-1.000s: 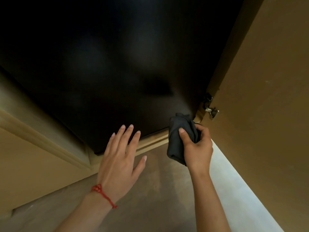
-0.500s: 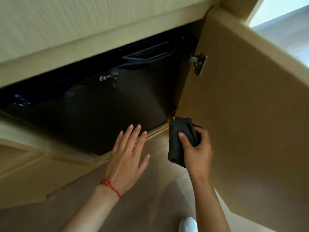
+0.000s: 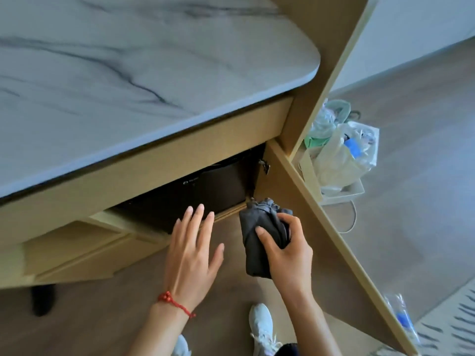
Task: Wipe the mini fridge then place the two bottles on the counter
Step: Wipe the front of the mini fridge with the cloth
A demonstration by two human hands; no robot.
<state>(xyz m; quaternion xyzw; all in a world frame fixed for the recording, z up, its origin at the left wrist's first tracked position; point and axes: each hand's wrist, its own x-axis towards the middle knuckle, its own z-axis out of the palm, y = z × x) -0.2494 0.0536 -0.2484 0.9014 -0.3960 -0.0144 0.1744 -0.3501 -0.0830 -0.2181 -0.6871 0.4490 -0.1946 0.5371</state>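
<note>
At frame centre, the right hand (image 3: pixel 285 249) grips a bunched dark cloth (image 3: pixel 259 237); the left hand (image 3: pixel 191 255) hovers spread-fingered before the black mini fridge (image 3: pixel 205 194), under the marble worktop (image 3: pixel 128 73).

We see a white, grey-veined worktop (image 3: pixel 128 73), black fridge (image 3: pixel 205 194), dark grey cloth (image 3: pixel 257 242), red bracelet (image 3: pixel 174 303).

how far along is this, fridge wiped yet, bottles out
Done: the cabinet door stands open, exposing the black mini fridge. Whether it has been wiped cannot be told. In hand: the right hand grips a bunched dark cloth just in front of the fridge; the left hand is open and empty. Left: the fridge door looks closed, and no bottles stand on the visible marble counter.
</note>
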